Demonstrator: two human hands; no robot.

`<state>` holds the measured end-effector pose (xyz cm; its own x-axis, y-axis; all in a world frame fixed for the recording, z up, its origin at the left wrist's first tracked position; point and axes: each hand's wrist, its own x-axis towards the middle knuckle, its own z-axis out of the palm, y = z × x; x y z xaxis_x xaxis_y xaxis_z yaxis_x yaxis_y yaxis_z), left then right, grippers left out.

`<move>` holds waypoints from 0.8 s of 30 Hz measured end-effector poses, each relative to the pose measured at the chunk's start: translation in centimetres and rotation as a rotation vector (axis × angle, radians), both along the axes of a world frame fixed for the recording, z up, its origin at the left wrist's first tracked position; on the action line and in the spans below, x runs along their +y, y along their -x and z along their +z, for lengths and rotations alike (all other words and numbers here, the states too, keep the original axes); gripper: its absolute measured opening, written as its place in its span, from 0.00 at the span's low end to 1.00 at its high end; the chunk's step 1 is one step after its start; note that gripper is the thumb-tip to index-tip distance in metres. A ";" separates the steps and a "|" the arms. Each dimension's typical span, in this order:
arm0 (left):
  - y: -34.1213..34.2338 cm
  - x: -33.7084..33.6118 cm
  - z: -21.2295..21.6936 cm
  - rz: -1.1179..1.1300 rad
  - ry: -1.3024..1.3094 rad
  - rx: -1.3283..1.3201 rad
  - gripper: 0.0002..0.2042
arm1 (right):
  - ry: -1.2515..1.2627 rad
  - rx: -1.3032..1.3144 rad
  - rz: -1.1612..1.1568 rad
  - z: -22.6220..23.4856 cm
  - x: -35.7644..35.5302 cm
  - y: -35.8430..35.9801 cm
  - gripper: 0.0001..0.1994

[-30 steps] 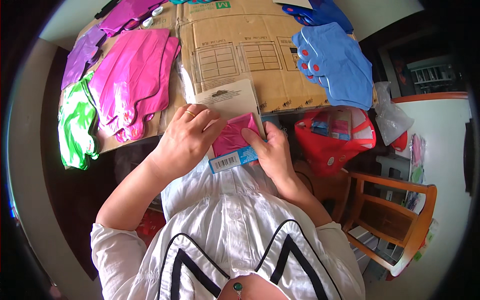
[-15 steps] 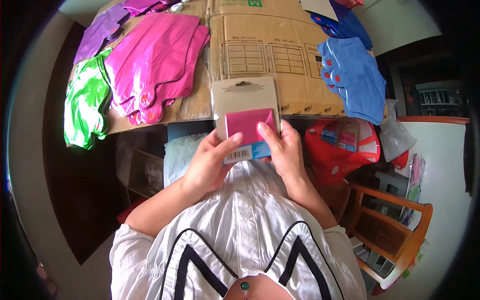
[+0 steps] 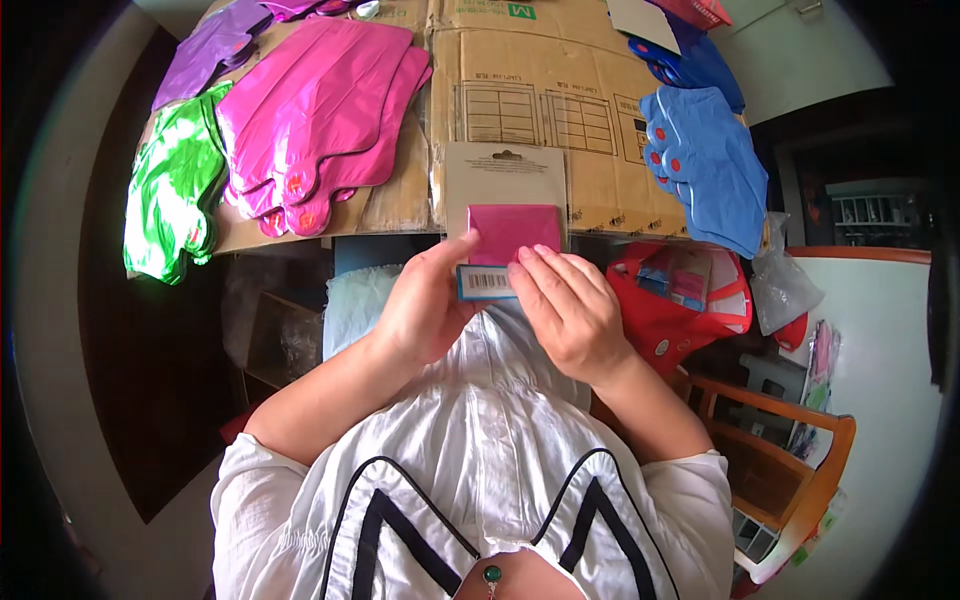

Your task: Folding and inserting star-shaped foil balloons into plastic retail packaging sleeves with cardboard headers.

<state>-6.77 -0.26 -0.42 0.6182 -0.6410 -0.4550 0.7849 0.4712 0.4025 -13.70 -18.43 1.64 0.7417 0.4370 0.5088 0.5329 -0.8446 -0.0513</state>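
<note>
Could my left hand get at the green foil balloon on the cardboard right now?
Probably not at once: the left hand is gripping the backing card with the folded pink balloon. The green foil balloon lies uncovered at the cardboard's left edge, so once freed, likely yes.

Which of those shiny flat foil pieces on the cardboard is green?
The green foil piece, at the far left edge of the cardboard. Beside it lie pink ones; the blue ones are at the right.
</note>
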 end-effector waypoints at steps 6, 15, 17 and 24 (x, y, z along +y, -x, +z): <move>0.9 0.6 -1.4 0.093 0.220 0.041 0.21 | -0.178 0.104 -0.007 0.4 -0.2 -1.4 0.12; 1.5 -0.7 -2.1 0.166 0.040 -0.249 0.12 | -0.032 -0.008 0.018 0.0 0.3 -3.1 0.14; 1.6 -0.6 -2.0 0.165 0.018 -0.272 0.12 | 0.021 -0.018 0.020 -0.2 0.1 -3.2 0.14; 1.9 -0.5 -1.3 0.179 -0.040 -0.262 0.12 | 0.096 -0.088 0.007 0.1 0.6 -3.8 0.14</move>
